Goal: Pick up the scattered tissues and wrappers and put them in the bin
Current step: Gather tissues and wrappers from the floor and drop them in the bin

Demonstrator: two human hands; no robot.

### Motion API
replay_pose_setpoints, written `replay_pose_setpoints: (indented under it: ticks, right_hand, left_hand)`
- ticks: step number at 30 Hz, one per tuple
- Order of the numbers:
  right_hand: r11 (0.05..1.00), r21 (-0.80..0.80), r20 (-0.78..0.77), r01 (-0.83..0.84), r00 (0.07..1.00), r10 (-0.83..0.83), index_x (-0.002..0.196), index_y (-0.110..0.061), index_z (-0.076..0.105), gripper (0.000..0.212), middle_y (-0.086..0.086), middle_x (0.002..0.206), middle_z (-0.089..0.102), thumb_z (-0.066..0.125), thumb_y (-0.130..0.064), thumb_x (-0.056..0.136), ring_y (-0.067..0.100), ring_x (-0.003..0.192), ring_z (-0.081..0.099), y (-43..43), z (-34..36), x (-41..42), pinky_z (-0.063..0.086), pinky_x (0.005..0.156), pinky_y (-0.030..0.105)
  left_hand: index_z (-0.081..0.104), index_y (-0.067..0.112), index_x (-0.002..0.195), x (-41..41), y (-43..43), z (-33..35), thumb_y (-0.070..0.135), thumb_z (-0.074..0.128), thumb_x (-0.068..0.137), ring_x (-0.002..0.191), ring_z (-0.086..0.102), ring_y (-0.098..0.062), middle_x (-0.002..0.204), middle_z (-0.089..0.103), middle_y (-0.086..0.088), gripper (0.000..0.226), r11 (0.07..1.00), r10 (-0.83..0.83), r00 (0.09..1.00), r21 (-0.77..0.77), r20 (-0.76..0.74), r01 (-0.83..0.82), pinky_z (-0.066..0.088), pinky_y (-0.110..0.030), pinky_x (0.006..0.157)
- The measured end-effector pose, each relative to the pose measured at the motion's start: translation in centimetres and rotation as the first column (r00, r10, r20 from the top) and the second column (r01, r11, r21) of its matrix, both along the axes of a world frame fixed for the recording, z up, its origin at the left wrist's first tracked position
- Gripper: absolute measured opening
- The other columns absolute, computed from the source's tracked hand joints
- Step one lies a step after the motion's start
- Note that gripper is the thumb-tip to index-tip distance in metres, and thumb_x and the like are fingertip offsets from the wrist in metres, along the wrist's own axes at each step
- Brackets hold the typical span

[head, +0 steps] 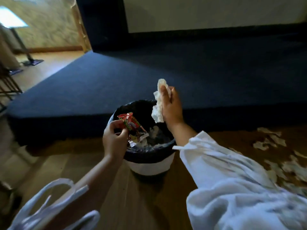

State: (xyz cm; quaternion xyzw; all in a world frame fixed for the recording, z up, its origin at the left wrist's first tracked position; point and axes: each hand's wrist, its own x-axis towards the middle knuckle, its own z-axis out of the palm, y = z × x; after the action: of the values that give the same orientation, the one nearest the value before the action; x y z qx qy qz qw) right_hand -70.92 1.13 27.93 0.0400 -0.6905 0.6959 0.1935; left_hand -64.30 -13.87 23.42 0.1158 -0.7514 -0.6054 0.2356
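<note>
A round white bin [150, 167] lined with a black bag stands on the wooden floor in the middle of the view. White tissues [153, 134] lie inside it. My left hand [113, 138] pinches a red and green snack wrapper [132, 126] over the bin's left rim. My right hand [172, 106] grips a crumpled white tissue [158, 105] above the bin's far right rim. Several white tissues [272, 141] lie scattered on the floor to the right.
A low stage covered in dark blue carpet [149, 77] runs right behind the bin. Metal chair legs [10, 83] and a stand base [33, 61] are at the far left. A white wall panel [207, 12] rises behind the stage.
</note>
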Motion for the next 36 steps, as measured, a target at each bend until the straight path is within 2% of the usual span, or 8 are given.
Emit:
replay_pose_setpoints:
  ticks: [4, 7, 11, 13, 15, 19, 30, 36]
  right_hand:
    - [0.992, 0.097, 0.212, -0.084, 0.975, 0.061, 0.106, -0.013, 0.043, 0.024, 0.006, 0.100, 0.054, 0.049, -0.032, 0.094, 0.018, 0.093, 0.051, -1.6, -2.7, -2.3, 0.038, 0.081, 0.025]
    - [0.942, 0.278, 0.330, -0.190, 0.940, 0.092, 0.118, -0.002, 0.047, 0.032, 0.008, 0.114, 0.053, 0.047, -0.025, 0.095, 0.017, 0.103, 0.050, -1.0, -4.9, -2.3, 0.036, 0.068, 0.015]
    - [0.636, 0.729, 0.340, -0.251, 0.940, -0.019, 0.104, -0.005, 0.057, 0.030, 0.015, 0.118, 0.053, 0.043, -0.029, 0.095, 0.032, 0.106, 0.053, 1.0, -7.7, -0.1, 0.039, 0.097, 0.038]
    - [0.496, 0.843, 0.265, -0.209, 0.963, -0.046, 0.102, -0.011, 0.059, 0.033, 0.009, 0.115, 0.056, 0.037, -0.035, 0.095, 0.027, 0.109, 0.053, 1.5, -9.2, 1.8, 0.027, 0.109, 0.044]
    - [0.390, 0.911, 0.160, -0.133, 0.986, -0.038, 0.101, -0.015, 0.061, 0.043, 0.002, 0.114, 0.061, 0.028, -0.040, 0.091, 0.020, 0.117, 0.050, 1.6, -10.5, 3.4, 0.012, 0.114, 0.044]
    - [0.424, 0.906, 0.001, 0.010, 1.000, -0.025, 0.096, -0.019, 0.065, 0.051, -0.002, 0.113, 0.065, 0.020, -0.041, 0.087, 0.019, 0.130, 0.042, 1.6, -11.6, 4.4, 0.009, 0.112, 0.051]
    - [0.452, 0.888, -0.086, 0.088, 0.996, -0.024, 0.099, -0.020, 0.065, 0.064, -0.001, 0.118, 0.063, 0.010, -0.049, 0.085, 0.021, 0.138, 0.030, 1.4, -12.1, 3.4, 0.004, 0.112, 0.050]
    - [0.478, 0.878, 0.062, -0.007, 0.993, -0.099, 0.139, -0.025, 0.033, 0.058, 0.002, 0.155, 0.017, 0.025, -0.058, 0.092, 0.024, 0.145, -0.008, 1.2, -11.6, 4.5, -0.012, 0.112, 0.052]
  left_hand:
    - [0.057, 0.008, 0.109, -1.8, -0.9, -2.0, 0.008, 0.063, 0.084, 0.091, 0.060, -0.017, 0.096, 0.057, 0.008, 0.025, 0.971, -0.135, 0.975, -0.172, 0.175, 0.165, 0.052, -0.025, 0.073]
    - [0.047, 0.015, 0.125, -1.8, -1.1, -3.4, 0.019, 0.061, 0.087, 0.098, 0.062, -0.021, 0.117, 0.058, -0.004, 0.041, 0.894, -0.204, 0.937, -0.337, 0.282, 0.296, 0.053, -0.037, 0.082]
    - [0.038, 0.027, 0.137, 0.0, -0.6, -5.0, 0.053, 0.033, 0.092, 0.132, 0.037, -0.019, 0.140, 0.044, 0.000, 0.052, 0.620, -0.237, 0.892, -0.646, 0.385, 0.444, 0.029, -0.034, 0.109]
    - [0.031, 0.035, 0.141, 0.9, 0.0, -5.7, 0.066, 0.002, 0.078, 0.145, 0.008, -0.014, 0.151, 0.030, 0.009, 0.076, 0.473, -0.172, 0.881, -0.748, 0.441, 0.466, 0.001, -0.031, 0.116]
    - [0.029, 0.040, 0.141, 1.1, 0.2, -6.1, 0.066, -0.008, 0.071, 0.145, -0.007, -0.013, 0.155, 0.018, 0.014, 0.083, 0.446, -0.122, 0.889, -0.775, 0.442, 0.447, -0.008, -0.031, 0.115]
    - [0.025, 0.040, 0.143, 1.1, 0.3, -5.6, 0.050, 0.019, 0.097, 0.144, -0.015, -0.016, 0.157, 0.006, 0.012, 0.047, 0.434, -0.121, 0.854, -0.747, 0.506, 0.504, -0.007, -0.036, 0.118]
    - [0.026, 0.036, 0.144, -0.1, -0.3, -5.5, 0.045, 0.022, 0.098, 0.144, -0.017, -0.017, 0.158, 0.004, 0.008, 0.047, 0.445, -0.155, 0.863, -0.746, 0.481, 0.496, -0.008, -0.037, 0.117]
    - [0.021, 0.030, 0.146, -0.6, -0.3, -5.4, 0.048, 0.022, 0.097, 0.144, -0.018, -0.017, 0.159, 0.002, 0.003, 0.052, 0.439, -0.128, 0.873, -0.763, 0.470, 0.475, -0.014, -0.042, 0.114]
